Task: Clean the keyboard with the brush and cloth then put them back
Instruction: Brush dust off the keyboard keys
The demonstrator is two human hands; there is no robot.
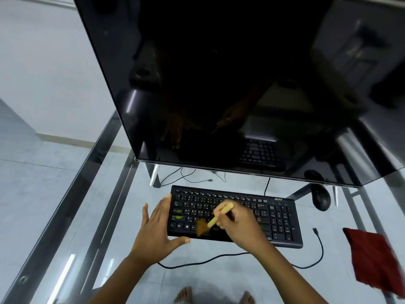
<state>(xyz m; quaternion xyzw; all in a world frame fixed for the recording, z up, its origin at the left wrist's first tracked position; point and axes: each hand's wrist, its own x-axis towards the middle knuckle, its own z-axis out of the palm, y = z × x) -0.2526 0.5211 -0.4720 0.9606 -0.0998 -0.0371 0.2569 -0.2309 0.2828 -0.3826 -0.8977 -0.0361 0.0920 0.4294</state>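
Brushing the black Acer keyboard point(274, 216), we are gripping the pale-handled brush point(215, 218) in our right hand point(238, 224), with the fingers curled round the handle. Its brown bristles, blurred, are lying over the bottom rows of keys, left of centre. Our left hand point(157, 224) is bracing the keyboard's left end with its fingers straight and spread wide, fingertips resting at the left edge and the thumb lying along the near edge. The keyboard is sitting mid-way across the glass desk point(87, 194), slightly skewed, just in front of the dark monitor point(219, 84). The red cloth point(372, 257) is lying loose near the desk's right edge, well apart from the keyboard. A black mouse point(321, 197) is resting toward the far right, partly under the monitor's lower edge. A black cable point(219, 258) is curving across the glass between us and the keyboard, its plug end lying free beside the keyboard's right end. Our bare feet point(183, 295) are showing through the glass at the near edge.
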